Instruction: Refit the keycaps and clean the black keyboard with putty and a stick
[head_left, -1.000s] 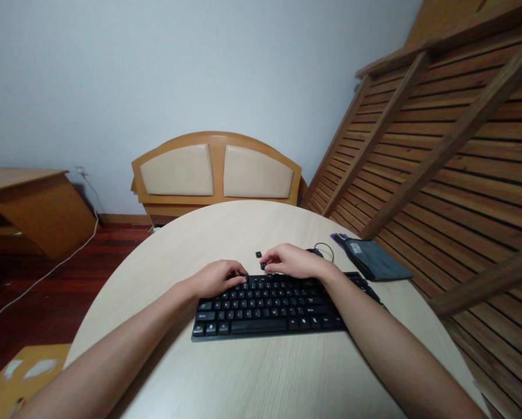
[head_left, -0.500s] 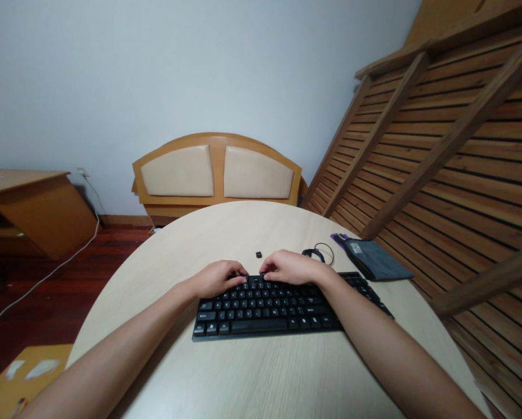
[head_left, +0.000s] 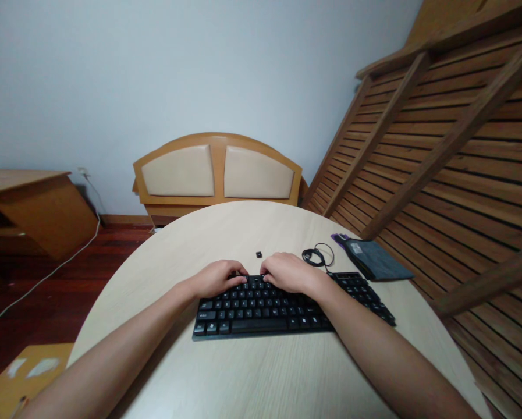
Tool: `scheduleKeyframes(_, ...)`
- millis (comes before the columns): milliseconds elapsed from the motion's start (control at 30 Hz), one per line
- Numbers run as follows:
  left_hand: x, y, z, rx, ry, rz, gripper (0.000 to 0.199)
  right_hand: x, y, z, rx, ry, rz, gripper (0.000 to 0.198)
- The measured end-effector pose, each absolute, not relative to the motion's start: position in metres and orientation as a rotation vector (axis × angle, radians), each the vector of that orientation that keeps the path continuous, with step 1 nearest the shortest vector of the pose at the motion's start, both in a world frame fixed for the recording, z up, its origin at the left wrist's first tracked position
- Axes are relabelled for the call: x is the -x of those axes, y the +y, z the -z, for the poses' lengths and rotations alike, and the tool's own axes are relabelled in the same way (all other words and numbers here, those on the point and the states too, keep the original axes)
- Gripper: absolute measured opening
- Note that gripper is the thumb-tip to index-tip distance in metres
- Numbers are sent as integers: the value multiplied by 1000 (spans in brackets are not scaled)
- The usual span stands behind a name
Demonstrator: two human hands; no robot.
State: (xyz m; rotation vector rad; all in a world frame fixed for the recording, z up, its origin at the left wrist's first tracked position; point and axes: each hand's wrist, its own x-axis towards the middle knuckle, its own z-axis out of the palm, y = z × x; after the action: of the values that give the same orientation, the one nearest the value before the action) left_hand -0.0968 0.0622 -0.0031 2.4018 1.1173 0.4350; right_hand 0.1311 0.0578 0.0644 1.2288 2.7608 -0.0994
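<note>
A black keyboard (head_left: 261, 325) lies flat on the round pale wooden table (head_left: 243, 378), its keys facing up. My left hand (head_left: 217, 278) grips its far edge left of the middle, thumb over the top row and fingers curled at the back. My right hand (head_left: 287, 271) is closed on the same edge a short way to the right, thumb and forefinger at the top row. What the fingertips press on is partly hidden. Beyond the gap between my hands, a small black keycap-like piece (head_left: 259, 254) rests on the table.
A coiled black cable (head_left: 313, 257) lies behind the keyboard. Farther right is a dark grey cloth pouch (head_left: 380, 260) with a purple edge. A slatted wooden frame (head_left: 418, 174) leans on the right, and a padded headboard (head_left: 217, 174) stands behind the table.
My right wrist and forearm have shifted slightly down and left, uncovering more of the cable and the keyboard's right part. My left hand stays in place on the keyboard.
</note>
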Motion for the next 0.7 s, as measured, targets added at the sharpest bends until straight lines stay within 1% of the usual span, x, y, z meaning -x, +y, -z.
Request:
scheduleKeyframes(100, 97, 63, 4, -2409, 1109, -443, 24, -123, 49, -64, -1288, 2701, -48, 25)
scheduleKeyframes(200, 97, 63, 4, -2412, 1110, -448, 24, -120, 47, -63, -1308, 2680, -54, 25)
scheduleKeyframes(300, 97, 62, 3, -2410, 1116, -441, 24, -126, 56, -64, -1297, 2715, 58, 22)
scheduleKeyframes(367, 97, 62, 3, -2403, 1123, -438, 24, -134, 66, -64, -1265, 2742, 206, 22)
scheduleKeyframes(433, 97, 62, 3, -2395, 1125, -440, 24, -142, 78, -62, -1218, 2774, 392, 23)
scheduleKeyframes(500, 97, 62, 3, -2389, 1122, -448, 24, -147, 88, -58, -1246, 2813, 457, 26)
scheduleKeyframes(633, 97, 62, 3, -2384, 1113, -455, 26, -145, 105, -44, -1507, 2857, 259, 28)
scheduleKeyframes(700, 97, 62, 3, -2379, 1112, -457, 25, -140, 110, -37, -1550, 2854, 215, 31)
